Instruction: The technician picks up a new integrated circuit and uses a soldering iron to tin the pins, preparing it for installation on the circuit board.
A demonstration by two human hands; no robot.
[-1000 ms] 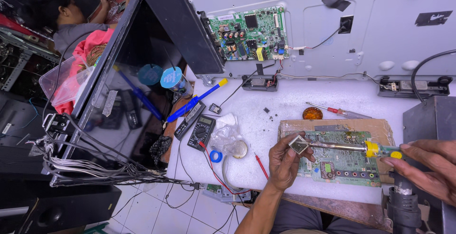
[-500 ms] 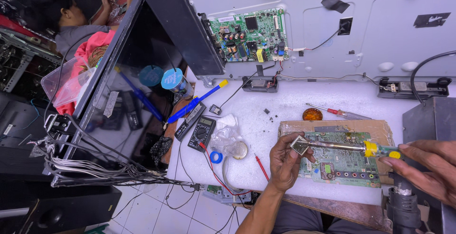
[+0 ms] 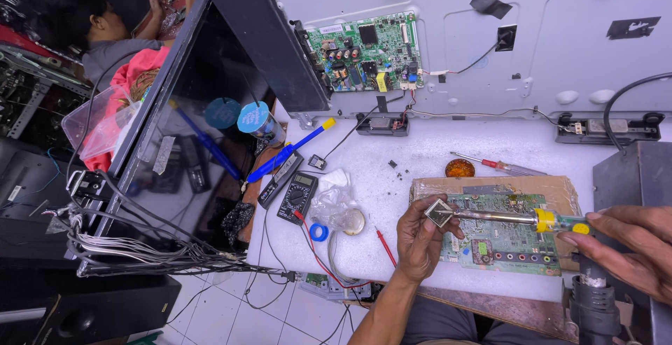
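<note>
A green circuit board (image 3: 502,238) lies on a brown cardboard sheet (image 3: 560,187) on the white bench. My left hand (image 3: 420,238) rests at the board's left edge and pinches a small square metal part (image 3: 441,212) just above it. My right hand (image 3: 623,247) grips the yellow and green handle of a long metal tool (image 3: 521,217) whose tip meets that metal part. A black grip of another tool (image 3: 593,303) stands below my right hand.
A black multimeter (image 3: 297,197) with red leads, a blue-and-yellow desoldering pump (image 3: 287,152), a red-handled screwdriver (image 3: 498,165), a round amber tin (image 3: 460,168) and blue tape (image 3: 318,232) lie on the bench. A television back panel (image 3: 532,44) with a green board (image 3: 365,51) stands behind. A black screen (image 3: 175,149) leans at left.
Hardly anything differs: both hands keep their hold, and the tool with the metal part stays at the board's left edge.
</note>
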